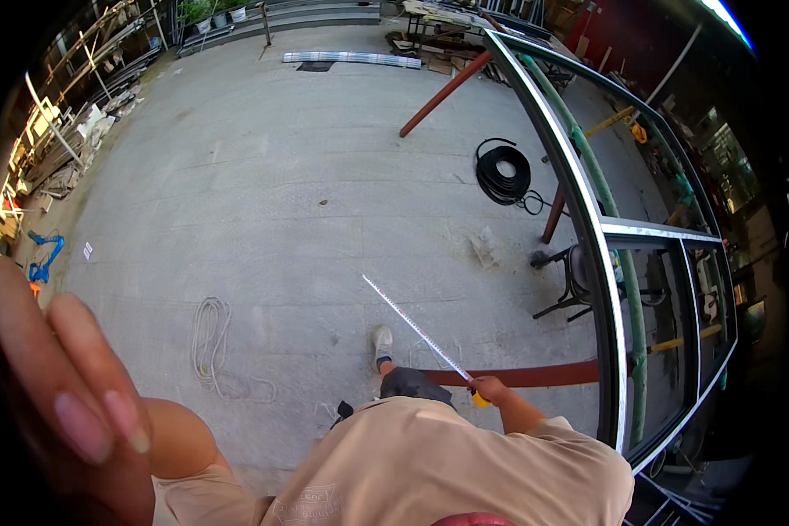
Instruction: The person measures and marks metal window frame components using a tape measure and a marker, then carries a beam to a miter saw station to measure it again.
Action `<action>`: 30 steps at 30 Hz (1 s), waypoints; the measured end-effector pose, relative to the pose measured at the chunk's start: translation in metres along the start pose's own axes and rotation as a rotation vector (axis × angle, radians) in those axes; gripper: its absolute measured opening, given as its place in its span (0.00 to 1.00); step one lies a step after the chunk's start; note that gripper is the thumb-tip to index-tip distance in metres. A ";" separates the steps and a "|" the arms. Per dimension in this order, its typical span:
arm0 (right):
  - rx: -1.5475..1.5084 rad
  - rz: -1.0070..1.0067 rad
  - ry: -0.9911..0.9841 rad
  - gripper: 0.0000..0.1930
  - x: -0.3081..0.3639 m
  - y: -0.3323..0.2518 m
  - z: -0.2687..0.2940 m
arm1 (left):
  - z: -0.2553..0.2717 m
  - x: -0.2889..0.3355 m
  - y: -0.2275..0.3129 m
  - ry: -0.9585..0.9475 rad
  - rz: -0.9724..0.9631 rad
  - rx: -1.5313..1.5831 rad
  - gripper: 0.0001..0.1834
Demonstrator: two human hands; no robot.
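Observation:
My right hand is closed around a tape measure with a yellow case, just right of my body. Its white blade is drawn out and slants forward and left, with its free end above the grey floor. My left hand is raised very close at the left edge. Two of its fingers show large, stretched and slightly bent, with nothing visible in them; the rest of that hand is in shadow or cut off. To the right of my right hand stands a large metal window frame with dark profiles and bright edges.
A red-brown beam runs under the frame's near end. Beyond lie a black coiled hose and a dark stool. A pale rope lies on the floor at left. Far off is a long wrapped bundle.

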State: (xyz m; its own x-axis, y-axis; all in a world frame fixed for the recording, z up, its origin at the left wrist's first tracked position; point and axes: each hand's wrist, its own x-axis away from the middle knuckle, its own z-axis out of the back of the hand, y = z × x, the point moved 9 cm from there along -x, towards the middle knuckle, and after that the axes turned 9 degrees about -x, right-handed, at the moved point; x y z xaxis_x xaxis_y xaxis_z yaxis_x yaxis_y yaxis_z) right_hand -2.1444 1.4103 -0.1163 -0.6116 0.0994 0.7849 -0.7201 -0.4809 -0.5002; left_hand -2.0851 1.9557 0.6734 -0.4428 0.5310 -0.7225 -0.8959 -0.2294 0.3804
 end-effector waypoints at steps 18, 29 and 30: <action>0.276 0.033 0.041 0.23 -0.221 -0.287 0.121 | 0.046 -0.082 -0.382 -0.044 0.136 -0.327 0.12; -0.034 -0.148 0.163 0.24 -0.297 -0.428 0.077 | 0.117 -0.203 -0.679 -0.257 0.004 -0.355 0.12; -0.138 -0.091 0.207 0.22 -0.306 -0.459 0.079 | 0.119 -0.212 -0.705 -0.257 -0.008 -0.358 0.12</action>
State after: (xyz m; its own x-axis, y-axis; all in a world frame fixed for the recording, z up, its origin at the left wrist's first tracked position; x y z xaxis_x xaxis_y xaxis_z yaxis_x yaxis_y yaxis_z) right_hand -1.6011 1.5324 -0.0977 -0.5864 0.3194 0.7444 -0.8042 -0.3400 -0.4875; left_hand -1.3555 2.1024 0.6273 -0.4532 0.7090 -0.5403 -0.8752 -0.4690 0.1187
